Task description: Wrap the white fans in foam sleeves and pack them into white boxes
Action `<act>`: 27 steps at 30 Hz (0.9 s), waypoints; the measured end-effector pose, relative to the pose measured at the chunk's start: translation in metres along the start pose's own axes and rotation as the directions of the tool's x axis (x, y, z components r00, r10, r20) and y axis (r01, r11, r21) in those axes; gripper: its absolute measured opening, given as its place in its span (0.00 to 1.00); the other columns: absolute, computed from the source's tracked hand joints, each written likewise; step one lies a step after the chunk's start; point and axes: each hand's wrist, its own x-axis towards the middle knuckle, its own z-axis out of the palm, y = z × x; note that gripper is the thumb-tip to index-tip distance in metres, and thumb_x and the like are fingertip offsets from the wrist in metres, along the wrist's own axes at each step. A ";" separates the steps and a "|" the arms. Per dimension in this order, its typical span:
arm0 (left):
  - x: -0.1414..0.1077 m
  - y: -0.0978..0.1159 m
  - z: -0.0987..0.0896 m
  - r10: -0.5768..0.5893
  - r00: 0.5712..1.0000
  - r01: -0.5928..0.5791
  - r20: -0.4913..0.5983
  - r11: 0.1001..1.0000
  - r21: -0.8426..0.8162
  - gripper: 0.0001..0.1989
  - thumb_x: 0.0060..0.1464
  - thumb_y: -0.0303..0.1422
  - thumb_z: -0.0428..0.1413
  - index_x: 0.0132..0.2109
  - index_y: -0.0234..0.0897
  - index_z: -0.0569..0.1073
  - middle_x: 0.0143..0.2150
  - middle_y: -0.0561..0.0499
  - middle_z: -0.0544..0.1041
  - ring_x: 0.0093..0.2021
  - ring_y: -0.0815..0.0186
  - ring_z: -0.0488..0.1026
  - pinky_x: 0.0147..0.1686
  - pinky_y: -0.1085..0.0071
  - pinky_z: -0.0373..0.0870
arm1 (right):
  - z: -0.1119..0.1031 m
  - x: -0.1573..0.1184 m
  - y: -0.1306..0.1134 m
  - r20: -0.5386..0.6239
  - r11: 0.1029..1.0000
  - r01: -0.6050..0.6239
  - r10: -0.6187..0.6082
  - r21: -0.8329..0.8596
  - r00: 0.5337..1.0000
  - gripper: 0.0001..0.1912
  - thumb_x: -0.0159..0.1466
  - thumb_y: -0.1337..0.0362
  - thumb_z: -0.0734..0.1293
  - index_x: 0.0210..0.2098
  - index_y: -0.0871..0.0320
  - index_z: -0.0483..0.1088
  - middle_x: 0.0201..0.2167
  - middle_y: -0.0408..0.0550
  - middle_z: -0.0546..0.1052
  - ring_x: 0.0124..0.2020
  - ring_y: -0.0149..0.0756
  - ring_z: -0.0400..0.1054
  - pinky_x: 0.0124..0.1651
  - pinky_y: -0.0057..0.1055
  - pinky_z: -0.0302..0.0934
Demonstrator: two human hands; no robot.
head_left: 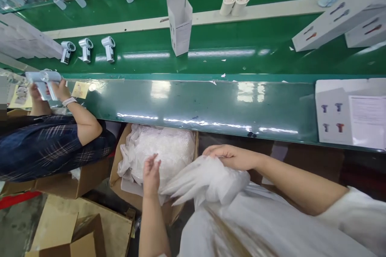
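White plastic bundle [221,180]: located in front of our body, below the near edge of the table [196,102], to the right of a cardboard carton [128,194]. Our right hand [230,156] has its grip clenched on the bundle's upper edge; loose folds fan leftward to the carton, contact with it unclear. Our left hand [151,174] has its grip released, fingers partly curled, above the carton, which is filled with clear bubble wrap [169,144].

Surface: table green and glossy, with bright light reflections. At its right end we record a white printed box [352,118]; at the left, yellow paper [81,89]. Beyond runs a green belt-like surface [229,62], crossed lengthwise by a pale strip [105,30]. On it: 3 silvery devices [86,50] in a row, 1 tall white box [181,28] upright with its flap raised, and 2 cream cylinders [234,5] side by side on the strip. White cartons [337,16] with product pictures stand far right.

Room: to our left, a co-worker [54,138] in dark plaid holds pale blue parts [45,77] in both hands. On the floor, lower left, we note a flapped cardboard box [83,245] on a wooden board [116,219].
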 end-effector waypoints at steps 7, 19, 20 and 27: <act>-0.009 0.050 0.085 0.150 0.512 -0.585 0.846 0.782 0.215 0.17 0.59 0.30 0.52 0.54 0.42 0.74 0.46 0.44 0.78 0.45 0.62 0.75 0.46 0.67 0.71 | 0.001 -0.019 -0.007 0.089 0.997 0.046 -0.051 0.056 0.995 0.19 0.65 0.52 0.64 0.38 0.62 0.77 0.48 0.55 0.69 0.47 0.36 0.68 0.52 0.35 0.61; -0.033 -0.001 0.125 0.082 0.990 -0.068 -0.118 0.991 0.118 0.19 0.55 0.47 0.55 0.29 0.36 0.68 0.23 0.57 0.64 0.25 0.73 0.61 0.28 0.76 0.61 | -0.020 -0.069 -0.005 -0.054 0.973 -0.037 0.025 -0.228 0.998 0.15 0.66 0.57 0.62 0.40 0.58 0.77 0.63 0.55 0.56 0.61 0.45 0.57 0.57 0.40 0.58; -0.037 -0.001 0.125 0.144 0.987 -0.129 -0.070 0.975 0.181 0.18 0.55 0.47 0.55 0.29 0.36 0.70 0.24 0.56 0.65 0.27 0.72 0.62 0.29 0.76 0.61 | -0.019 -0.070 -0.010 -0.054 0.956 -0.017 0.001 -0.292 0.999 0.15 0.66 0.58 0.61 0.41 0.57 0.78 0.67 0.52 0.50 0.66 0.46 0.51 0.61 0.41 0.54; -0.006 -0.010 0.106 -0.009 0.854 -0.115 0.521 0.972 0.206 0.22 0.53 0.52 0.55 0.29 0.35 0.74 0.29 0.47 0.74 0.32 0.63 0.71 0.37 0.66 0.68 | -0.016 -0.065 -0.010 0.044 0.912 0.120 -0.112 -0.391 0.993 0.18 0.66 0.70 0.56 0.47 0.59 0.74 0.52 0.55 0.72 0.51 0.37 0.68 0.54 0.36 0.61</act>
